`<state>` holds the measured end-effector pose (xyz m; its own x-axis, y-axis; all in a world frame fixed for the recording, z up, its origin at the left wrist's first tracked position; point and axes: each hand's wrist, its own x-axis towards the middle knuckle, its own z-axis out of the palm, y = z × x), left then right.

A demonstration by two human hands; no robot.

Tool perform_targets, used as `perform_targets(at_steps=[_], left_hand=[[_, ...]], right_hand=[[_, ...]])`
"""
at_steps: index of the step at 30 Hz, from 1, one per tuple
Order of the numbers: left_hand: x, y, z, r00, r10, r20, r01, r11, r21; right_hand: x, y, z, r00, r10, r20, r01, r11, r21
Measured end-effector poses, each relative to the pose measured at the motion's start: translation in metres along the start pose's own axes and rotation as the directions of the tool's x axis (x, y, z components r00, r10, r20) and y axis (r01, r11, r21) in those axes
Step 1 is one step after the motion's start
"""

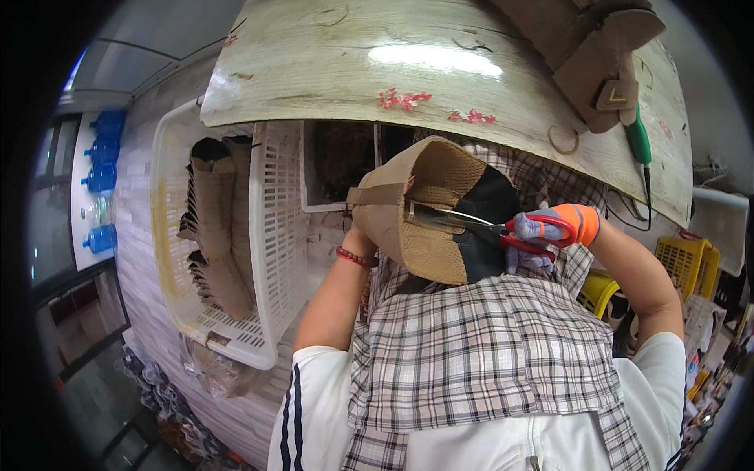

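Right here, the right hand [534, 230], gloved in grey and orange, has its fingers curled through the red handles of one pair of scissors [495, 228]; the blades reach into one tan-and-black boot upper [385, 208], just off the near edge of the worktop [330, 71]. The left hand [360, 239] vanishes behind that upper, so I can't tell its fingers' grip. Beyond, by the near-left corner, one white basket [283, 212] holds rolled pieces [216, 212], too overlapped to count. Over toward the right edge, one green-handled tool [640, 137] meets brown pieces [581, 82], cut off above.
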<state>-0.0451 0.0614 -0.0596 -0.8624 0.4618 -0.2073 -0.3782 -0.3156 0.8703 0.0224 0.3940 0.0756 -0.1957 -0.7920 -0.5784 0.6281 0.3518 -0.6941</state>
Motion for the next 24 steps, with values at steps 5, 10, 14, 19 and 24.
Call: perform_targets(at_steps=[5,10,14,19,24], left_hand=[[-0.002,0.006,-0.002,0.981,-0.184,0.065,0.195,0.931,-0.308],[-0.002,0.022,0.007,0.993,-0.077,0.086,0.083,0.994,-0.073],[-0.003,0.025,0.008,0.996,-0.060,0.068,0.062,0.998,-0.023],[0.000,0.016,0.001,0.987,-0.158,-0.012,0.158,0.987,0.015],[-0.005,0.026,0.000,1.000,-0.018,0.011,0.014,0.952,0.305]], right_hand=[[0.012,0.007,-0.020,0.997,0.003,0.078,-0.007,0.999,0.052],[0.012,-0.007,-0.020,0.997,-0.064,-0.039,0.061,0.996,-0.058],[0.014,-0.019,-0.025,0.999,-0.028,-0.043,0.024,0.994,-0.111],[0.017,-0.024,-0.029,0.991,0.095,-0.096,-0.107,0.985,-0.133],[0.016,-0.016,-0.013,0.963,0.010,-0.268,-0.108,0.930,-0.351]])
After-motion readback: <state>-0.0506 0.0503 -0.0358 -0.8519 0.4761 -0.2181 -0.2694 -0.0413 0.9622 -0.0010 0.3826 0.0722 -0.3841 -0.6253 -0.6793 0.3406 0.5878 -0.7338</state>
